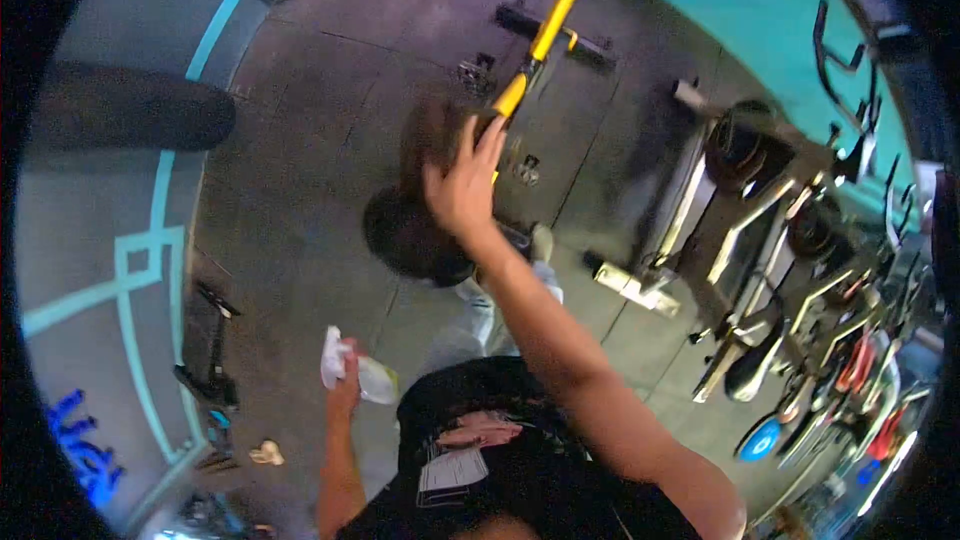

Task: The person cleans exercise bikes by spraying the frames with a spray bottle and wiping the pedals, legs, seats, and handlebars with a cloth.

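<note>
My left hand [345, 375] is closed around a white spray bottle [377, 380] low in front of my body. Farther up, my right hand [465, 180] reaches forward with its fingers stretched out, over the lower part of a yellow and black strap [545, 40]. Whether the fingertips touch the strap or the dark, blurred object behind them is unclear. Below that hand a round black object [415, 238] shows near my feet.
Weight plates [740, 145] and metal-framed gym equipment [635, 285] stand on the right. A dark padded cylinder [140, 110] juts from the left wall. A black floor bar [590, 48] lies ahead. Blue items [85, 455] are at the lower left.
</note>
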### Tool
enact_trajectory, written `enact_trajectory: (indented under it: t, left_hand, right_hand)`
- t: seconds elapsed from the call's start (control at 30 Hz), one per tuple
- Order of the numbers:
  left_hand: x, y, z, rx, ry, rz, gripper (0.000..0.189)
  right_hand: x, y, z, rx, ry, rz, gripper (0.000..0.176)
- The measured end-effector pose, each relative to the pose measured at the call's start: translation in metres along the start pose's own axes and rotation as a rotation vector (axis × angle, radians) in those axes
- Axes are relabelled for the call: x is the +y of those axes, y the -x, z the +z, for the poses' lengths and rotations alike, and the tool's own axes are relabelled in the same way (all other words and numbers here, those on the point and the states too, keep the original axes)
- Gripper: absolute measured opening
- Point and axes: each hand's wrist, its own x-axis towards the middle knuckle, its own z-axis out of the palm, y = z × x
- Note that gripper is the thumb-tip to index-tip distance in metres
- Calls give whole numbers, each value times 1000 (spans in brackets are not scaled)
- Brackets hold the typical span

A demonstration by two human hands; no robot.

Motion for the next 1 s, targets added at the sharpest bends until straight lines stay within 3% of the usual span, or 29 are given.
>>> enact_trajectory:
  t: [0.07,0.13,0.2,0.23,0.3,0.33,0.4,0.43,0.47,0.53,0.6,0.67,0.7,0.8,0.9,0.97,1.0]
  left_hand:
    - [-29,-6,8,-131,-76,-10,36]
    - [-55,1,10,-179,-193,-132,35]
    - [-49,13,16,-210,-300,-272,35]
    - [-44,17,25,-238,-386,-406,37]
    - [-34,22,51,-261,-530,-653,42]
    - [-16,18,66,-248,-550,-670,42]
    - [29,14,99,-259,-495,-67,43]
    - [34,20,103,-277,-339,-292,47]
    - [33,27,104,-267,-347,-314,47]
    - [23,37,108,-241,-278,-253,54]
    - [21,41,110,-200,-272,-228,53]
    - [21,57,112,-169,-254,-212,54]
    - [21,64,113,-166,-250,-215,54]
    - [15,69,117,-207,-380,-232,54]
    - [-4,83,111,-173,-255,-203,48]
    - [6,78,116,-154,-283,-188,48]
    - [10,73,116,-153,-287,-173,48]
  right_hand:
    - [-1,36,-25,-165,-313,65,91]
    - [12,100,-40,-360,-383,3,102]
    - [29,174,-22,-362,-568,-2,108]
    - [35,166,-18,-370,-587,34,108]
    - [54,114,-10,-277,-992,34,107]
    - [61,90,-6,-281,-1016,52,107]
    - [74,62,-4,-408,-1113,-75,101]
    - [74,62,-1,-319,-1381,152,85]
    - [78,48,-9,-333,-1394,170,85]
    - [102,7,-20,-259,-1204,1311,46]
    - [132,-27,-22,10,-1738,1238,43]
    - [155,-36,24,-165,-1555,1023,42]
    - [152,-41,39,-171,-1552,1024,42]
    - [124,-63,82,-625,-1199,311,30]
    - [128,-20,86,-475,-1199,456,30]
    - [123,24,95,-300,-1010,352,34]
    - [116,31,86,-300,-1020,442,35]
